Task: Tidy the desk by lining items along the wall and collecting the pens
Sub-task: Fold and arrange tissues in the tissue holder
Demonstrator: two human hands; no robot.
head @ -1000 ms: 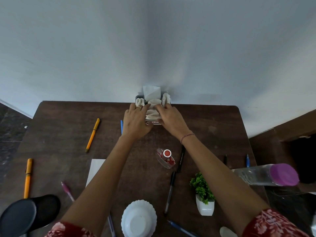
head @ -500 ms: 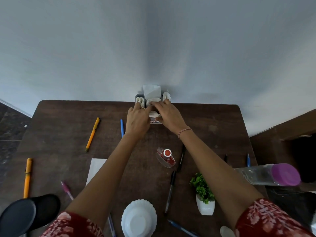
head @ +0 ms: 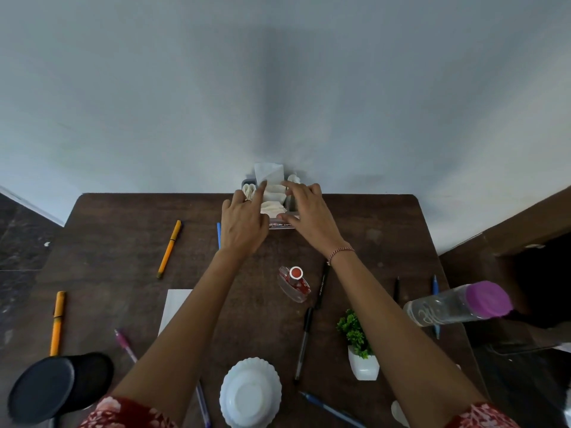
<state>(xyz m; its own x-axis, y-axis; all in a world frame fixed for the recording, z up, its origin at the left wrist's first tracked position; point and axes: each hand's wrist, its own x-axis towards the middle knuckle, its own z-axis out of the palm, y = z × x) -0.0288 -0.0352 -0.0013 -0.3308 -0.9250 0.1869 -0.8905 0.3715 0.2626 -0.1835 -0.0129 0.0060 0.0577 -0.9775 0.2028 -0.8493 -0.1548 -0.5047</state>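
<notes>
A grey tissue holder (head: 279,224) stuffed with white tissues stands at the desk's far edge, touching the wall. My left hand (head: 244,222) presses its left side, fingers stretched up over the tissues. Around its right side sits my right hand (head: 309,211), thumb at the front. Pens lie scattered over the desk: an orange pen (head: 169,248), a blue pen (head: 218,234) beside my left hand, another orange pen (head: 57,322) far left, a pink pen (head: 125,344), two black pens (head: 323,282) (head: 302,344) and a blue pen (head: 330,409) near the front.
A small red-capped bottle (head: 295,282) stands mid-desk between my arms. A potted plant (head: 360,347), a purple-capped water bottle (head: 457,304), a white bowl (head: 250,392), a black cup (head: 58,384) and a white sheet (head: 176,307) sit nearer me. Two more pens (head: 396,288) (head: 435,284) lie right.
Both hands have slid the tissue holder away from me until it meets the wall. My fingers have spread higher over its top.
</notes>
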